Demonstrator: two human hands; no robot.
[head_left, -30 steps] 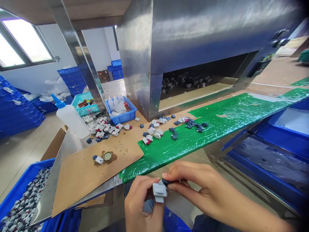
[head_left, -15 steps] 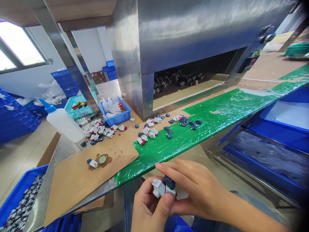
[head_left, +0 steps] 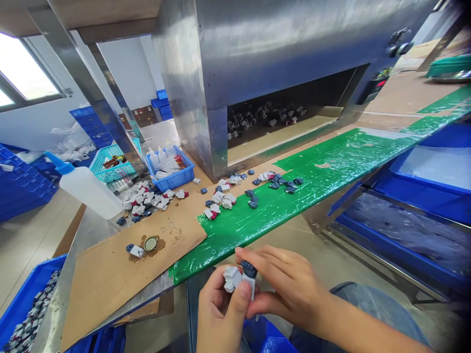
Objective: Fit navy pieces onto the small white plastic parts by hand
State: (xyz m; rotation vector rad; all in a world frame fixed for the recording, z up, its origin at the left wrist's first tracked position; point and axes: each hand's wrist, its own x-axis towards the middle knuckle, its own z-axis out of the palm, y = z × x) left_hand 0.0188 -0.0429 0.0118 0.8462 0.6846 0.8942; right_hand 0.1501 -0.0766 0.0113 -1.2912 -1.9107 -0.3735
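Note:
Between my hands is a small white plastic toy part (head_left: 232, 279) with a dark blue piece (head_left: 249, 268) at its top right. My left hand (head_left: 224, 314) grips the white part, thumb pressed across its front. From the right, my right hand (head_left: 287, 282) closes on the dark blue piece with bent fingers; its contact points are partly hidden. On the cardboard sheet (head_left: 103, 289) beyond, a similar white and blue part (head_left: 135, 250) lies beside a bottle cap (head_left: 150, 243) ringed by a wet stain.
A metal oven-like box (head_left: 206, 88) holds more parts in its opening. Loose white, red and blue parts (head_left: 145, 198) lie along the bench and green tape (head_left: 235, 230). A squeeze bottle (head_left: 86, 186), blue tray (head_left: 171, 179) and bin of parts (head_left: 22, 299) stand left.
The view has shifted slightly. Both hands still hold the toy part at chest level, and it has turned a little so that more of the white block shows under the blue piece.

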